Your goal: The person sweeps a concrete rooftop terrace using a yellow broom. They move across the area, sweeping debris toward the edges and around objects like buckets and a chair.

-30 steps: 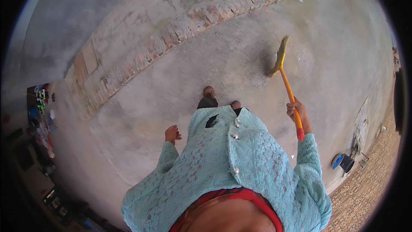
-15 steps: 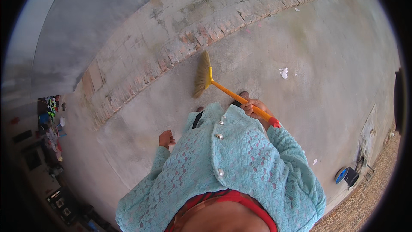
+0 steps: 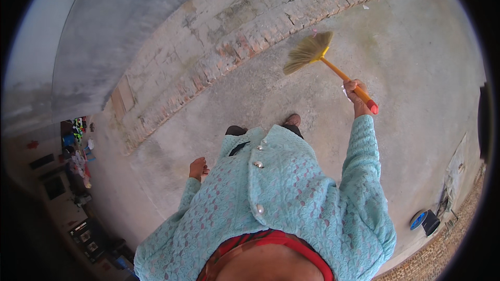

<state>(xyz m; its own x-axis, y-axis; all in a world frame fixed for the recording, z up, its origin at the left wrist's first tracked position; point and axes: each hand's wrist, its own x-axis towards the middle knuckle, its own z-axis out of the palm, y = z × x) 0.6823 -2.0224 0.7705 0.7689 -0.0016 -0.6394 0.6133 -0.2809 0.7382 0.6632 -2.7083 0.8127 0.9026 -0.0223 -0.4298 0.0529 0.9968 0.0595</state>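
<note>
My right hand (image 3: 356, 99) is stretched out ahead and to the right, its fingers wrapped round the orange handle of a broom (image 3: 336, 69) close to the red end cap. The broom's tan bristles (image 3: 307, 53) fan out from a yellow collar, just short of the brick edging. At my left side hangs my left hand (image 3: 198, 168), its fingers curled in and nothing seen in them. A white scrap (image 3: 346, 92) on the floor is mostly hidden behind my right hand.
A low ledge with a brick edging (image 3: 229, 54) curves across the far side. Another white scrap (image 3: 365, 7) lies on the concrete floor (image 3: 416, 83). A blue and black bucket-like object (image 3: 424, 221) is at the lower right, and mixed household items (image 3: 78, 156) are at far left.
My right hand has swung forward and right with the broom. The bristles have moved from in front of my feet to farther out on the right and are spread wider.
</note>
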